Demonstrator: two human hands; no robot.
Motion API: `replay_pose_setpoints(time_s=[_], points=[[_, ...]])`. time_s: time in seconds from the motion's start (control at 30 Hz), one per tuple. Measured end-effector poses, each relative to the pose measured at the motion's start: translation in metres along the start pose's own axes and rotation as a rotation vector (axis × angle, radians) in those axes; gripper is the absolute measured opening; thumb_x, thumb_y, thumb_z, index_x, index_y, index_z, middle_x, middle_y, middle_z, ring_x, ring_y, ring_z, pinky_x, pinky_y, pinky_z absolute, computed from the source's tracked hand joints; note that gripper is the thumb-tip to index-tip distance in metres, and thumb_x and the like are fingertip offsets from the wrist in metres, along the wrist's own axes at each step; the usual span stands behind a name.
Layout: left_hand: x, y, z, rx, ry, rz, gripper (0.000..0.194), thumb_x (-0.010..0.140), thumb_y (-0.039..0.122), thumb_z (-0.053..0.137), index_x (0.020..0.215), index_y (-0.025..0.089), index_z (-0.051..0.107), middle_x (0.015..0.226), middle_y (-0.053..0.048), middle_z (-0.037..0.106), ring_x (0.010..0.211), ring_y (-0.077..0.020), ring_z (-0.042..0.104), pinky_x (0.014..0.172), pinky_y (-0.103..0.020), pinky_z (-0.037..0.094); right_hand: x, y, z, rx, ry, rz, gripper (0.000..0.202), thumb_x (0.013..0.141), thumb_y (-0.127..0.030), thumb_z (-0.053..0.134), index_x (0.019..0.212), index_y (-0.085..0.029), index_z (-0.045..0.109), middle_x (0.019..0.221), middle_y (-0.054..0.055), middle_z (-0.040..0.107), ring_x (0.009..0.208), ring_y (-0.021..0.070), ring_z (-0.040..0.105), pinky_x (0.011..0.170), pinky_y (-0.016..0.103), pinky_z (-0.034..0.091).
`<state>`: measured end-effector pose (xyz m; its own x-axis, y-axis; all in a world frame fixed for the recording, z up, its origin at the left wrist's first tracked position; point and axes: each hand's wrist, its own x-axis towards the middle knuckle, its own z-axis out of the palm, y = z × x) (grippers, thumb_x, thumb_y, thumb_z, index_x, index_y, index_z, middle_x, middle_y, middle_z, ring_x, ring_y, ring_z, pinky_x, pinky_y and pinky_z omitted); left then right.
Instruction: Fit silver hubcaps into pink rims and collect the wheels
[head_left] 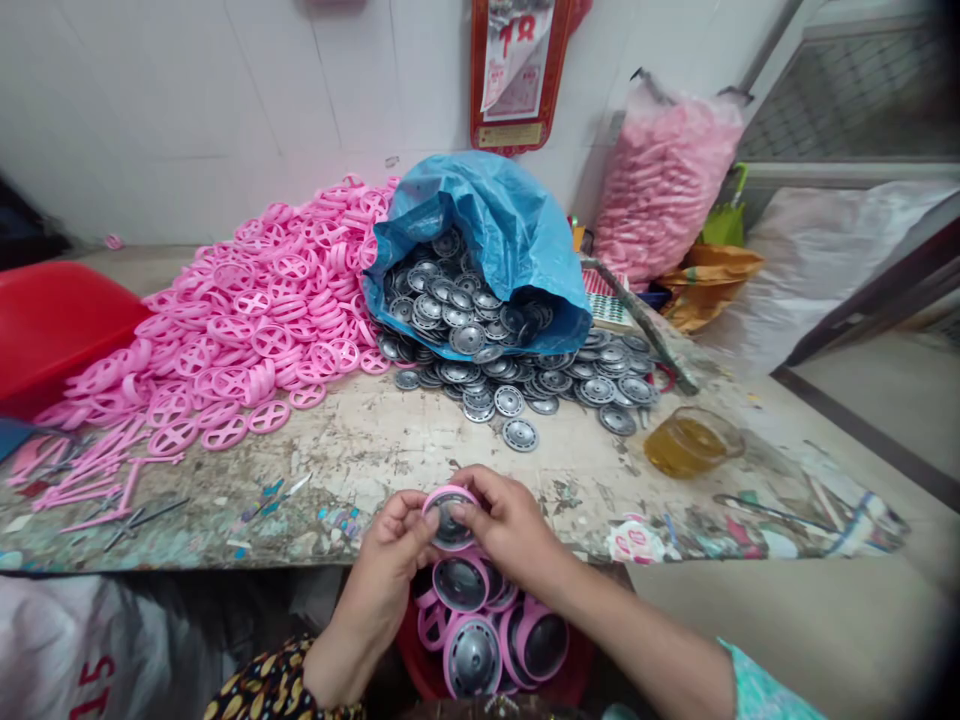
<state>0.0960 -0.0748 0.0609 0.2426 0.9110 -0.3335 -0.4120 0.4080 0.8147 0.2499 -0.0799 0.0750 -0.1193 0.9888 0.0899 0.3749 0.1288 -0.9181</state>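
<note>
Between my two hands is a small toy wheel (452,520), a pink ring with a grey hubcap set in its face. My left hand (394,545) pinches its left edge, the thumb against the hubcap. On the opposite side my right hand (517,525) grips the rim, its thumb also on the hubcap. Right below, a red basin (420,672) holds several pink wheels with grey hubcaps (472,655). Beyond my hands lie a heap of pink wheel rings (277,300) and many grey hubcaps (521,434) spilling from a blue bag (495,220).
A glass of amber liquid (690,442) stands on the worn table (360,440) at right. Pink rods (97,480) lie at the left, near a red tub (60,320). Behind are a clear bag of pink parts (667,180) and a wall calendar (517,70).
</note>
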Motion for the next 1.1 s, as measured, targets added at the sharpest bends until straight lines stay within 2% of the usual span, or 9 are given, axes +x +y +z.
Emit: replay_pose_setpoints(time_s=[0.17, 0.37, 0.43, 0.57, 0.6, 0.73, 0.87, 1.0, 1.1], points=[[-0.007, -0.014, 0.000, 0.063, 0.081, 0.001, 0.031, 0.058, 0.029, 0.080, 0.071, 0.017, 0.055, 0.056, 0.004, 0.057, 0.047, -0.0085, 0.052, 0.045, -0.018, 0.042, -0.015, 0.005, 0.015, 0.073, 0.049, 0.102, 0.004, 0.078, -0.017, 0.056, 0.080, -0.020, 0.057, 0.069, -0.003, 0.058, 0.067, 0.0133, 0.053, 0.060, 0.022, 0.039], [-0.001, 0.008, -0.023, 0.397, -0.066, -0.079, 0.031, 0.059, 0.034, 0.078, 0.078, 0.017, 0.061, 0.058, 0.000, 0.061, 0.052, -0.0123, 0.056, 0.051, -0.022, 0.045, -0.034, 0.013, -0.010, -0.074, -0.247, 0.046, 0.013, 0.080, -0.016, 0.055, 0.088, -0.023, 0.063, 0.081, 0.000, 0.061, 0.078, 0.0160, 0.056, 0.069, 0.025, 0.041], [0.017, 0.030, -0.044, 0.532, 0.062, 0.098, 0.031, 0.063, 0.038, 0.074, 0.083, 0.017, 0.062, 0.066, -0.002, 0.064, 0.061, -0.0147, 0.059, 0.058, -0.024, 0.046, -0.045, 0.017, -0.016, -0.301, -0.315, -0.034, 0.020, 0.079, -0.013, 0.055, 0.091, -0.025, 0.066, 0.084, 0.003, 0.059, 0.079, 0.0172, 0.056, 0.067, 0.026, 0.040], [0.067, 0.081, -0.099, 1.113, 0.548, 0.467, 0.031, 0.076, 0.042, 0.055, 0.093, 0.018, 0.064, 0.079, -0.005, 0.064, 0.073, -0.0200, 0.059, 0.068, -0.030, 0.045, -0.059, 0.025, -0.012, -0.607, -0.315, -0.197, 0.026, 0.078, -0.013, 0.053, 0.100, -0.023, 0.065, 0.085, 0.007, 0.055, 0.074, 0.0190, 0.053, 0.061, 0.027, 0.038], [0.079, 0.093, -0.112, 1.362, 0.666, 0.475, 0.032, 0.078, 0.042, 0.051, 0.096, 0.018, 0.065, 0.084, -0.009, 0.063, 0.079, -0.0239, 0.059, 0.073, -0.034, 0.045, -0.060, 0.024, -0.010, -0.635, -0.319, -0.214, 0.026, 0.078, -0.013, 0.054, 0.100, -0.023, 0.064, 0.086, 0.008, 0.055, 0.075, 0.0197, 0.053, 0.062, 0.028, 0.039], [0.109, 0.124, -0.149, 1.688, 0.891, 0.359, 0.046, 0.081, 0.037, 0.046, 0.114, 0.009, 0.060, 0.108, -0.026, 0.054, 0.102, -0.0414, 0.051, 0.077, -0.048, 0.041, -0.047, 0.012, -0.020, -0.566, -0.402, -0.116, 0.022, 0.077, -0.019, 0.063, 0.098, -0.025, 0.063, 0.092, 0.006, 0.057, 0.081, 0.0207, 0.053, 0.066, 0.029, 0.042], [0.122, 0.134, -0.165, 1.903, 0.830, 0.233, 0.048, 0.085, 0.042, 0.040, 0.107, 0.006, 0.064, 0.103, -0.026, 0.056, 0.092, -0.0405, 0.056, 0.071, -0.044, 0.042, -0.007, 0.017, -0.049, -0.443, -0.333, -0.046, 0.018, 0.090, -0.028, 0.051, 0.104, -0.023, 0.062, 0.095, 0.005, 0.058, 0.086, 0.0176, 0.055, 0.076, 0.028, 0.044], [0.119, 0.130, -0.160, 1.968, 0.730, 0.301, 0.046, 0.086, 0.041, 0.038, 0.096, 0.008, 0.069, 0.094, -0.021, 0.059, 0.090, -0.0370, 0.056, 0.073, -0.042, 0.042, 0.036, 0.041, -0.071, -0.932, 0.008, 0.040, 0.028, 0.092, -0.026, 0.045, 0.110, -0.011, 0.061, 0.103, 0.016, 0.058, 0.099, 0.0279, 0.051, 0.087, 0.039, 0.040], [0.107, 0.115, -0.143, 1.934, 0.486, 0.383, 0.036, 0.081, 0.040, 0.045, 0.089, 0.016, 0.070, 0.090, -0.013, 0.061, 0.087, -0.0284, 0.057, 0.077, -0.037, 0.042, 0.052, 0.052, -0.074, -1.133, 0.033, 0.137, 0.037, 0.091, -0.034, 0.048, 0.117, -0.009, 0.058, 0.104, 0.018, 0.059, 0.098, 0.0303, 0.051, 0.085, 0.039, 0.040]])
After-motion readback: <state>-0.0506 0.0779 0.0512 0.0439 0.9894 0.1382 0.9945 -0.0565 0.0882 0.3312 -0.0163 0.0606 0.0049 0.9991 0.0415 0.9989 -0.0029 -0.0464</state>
